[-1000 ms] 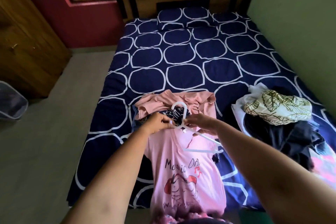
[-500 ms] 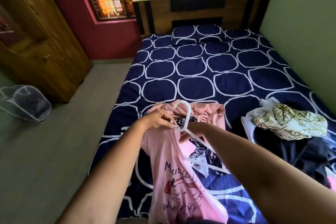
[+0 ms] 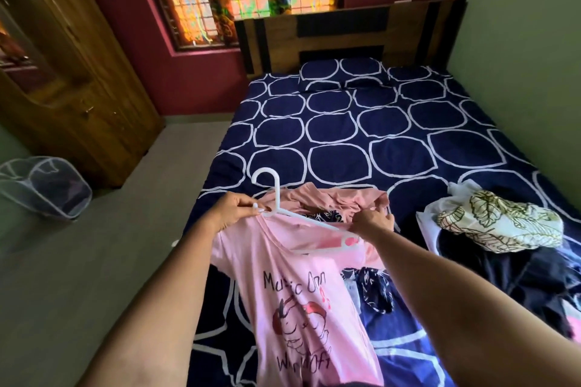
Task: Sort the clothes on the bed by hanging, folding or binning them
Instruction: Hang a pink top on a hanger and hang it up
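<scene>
Arms outstretched — left grip (image 3: 238, 211) pinching the white hanger (image 3: 277, 195) at its neck, right grip (image 3: 372, 220) curled on the pink shirt (image 3: 301, 292).

The T-shirt (image 3: 301, 292) was pale pink with a dark and red cartoon print, its hanger (image 3: 277, 198) white. The bedsheet (image 3: 377, 141) was navy with white rings. A cream cloth (image 3: 503, 223) bore olive leaf outlines.

pink T-shirt (image 3: 301, 292): printed front, lifted above bed (image 3: 393, 135) edge | white hanger (image 3: 284, 213): tilted, one arm under collar | clothes pile (image 3: 503, 229): heaped, bed's right side
</scene>
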Motion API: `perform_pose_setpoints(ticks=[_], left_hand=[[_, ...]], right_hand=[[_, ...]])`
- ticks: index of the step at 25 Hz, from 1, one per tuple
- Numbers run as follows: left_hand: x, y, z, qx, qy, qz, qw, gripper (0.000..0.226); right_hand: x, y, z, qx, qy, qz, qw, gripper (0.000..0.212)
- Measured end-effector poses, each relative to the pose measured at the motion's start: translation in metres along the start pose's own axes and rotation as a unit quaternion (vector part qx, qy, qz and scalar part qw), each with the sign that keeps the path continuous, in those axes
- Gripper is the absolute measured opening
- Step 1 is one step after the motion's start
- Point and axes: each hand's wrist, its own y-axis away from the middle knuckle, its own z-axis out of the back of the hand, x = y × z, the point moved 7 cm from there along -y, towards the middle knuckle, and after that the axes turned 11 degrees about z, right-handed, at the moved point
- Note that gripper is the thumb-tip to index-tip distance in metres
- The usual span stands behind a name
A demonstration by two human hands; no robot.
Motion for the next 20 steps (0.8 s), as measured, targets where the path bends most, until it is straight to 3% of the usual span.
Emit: perform_pose_setpoints(ticks=[3,6,9,13,17,20], left_hand=[[0.001,-0.007,0.006,-0.044,-0.019,-0.016,0.999,0.019],[-0.009,-0.011,0.004,-0.068,-0.03,-0.032,0.997,0.015],[-0.023,-0.017,-0.003,-0.067,-0.042,-0.05,0.996,0.02],[-0.052,-0.027,-0.017,-0.077,-0.052,-0.082,0.992,0.031],[-0.095,-0.03,-0.033,-0.097,-0.087,-0.13,0.983,0.01],[-0.133,-0.029,-0.033,-0.112,-0.08,-0.158,0.978,0.01]], right_hand=[[-0.02,0.008,0.013,-0.025,-0.039,-0.063,0.997,0.034],[-0.028,0.009,0.025,-0.021,-0.095,-0.044,0.994,0.006],[-0.031,0.012,0.038,-0.059,-0.177,-0.02,0.982,0.026],[-0.034,0.01,0.062,-0.1,-0.246,0.009,0.964,0.017],[-0.034,0.013,0.1,-0.153,-0.264,-0.005,0.952,0.034],[-0.033,0.02,0.139,-0.198,-0.283,-0.027,0.938,0.038]])
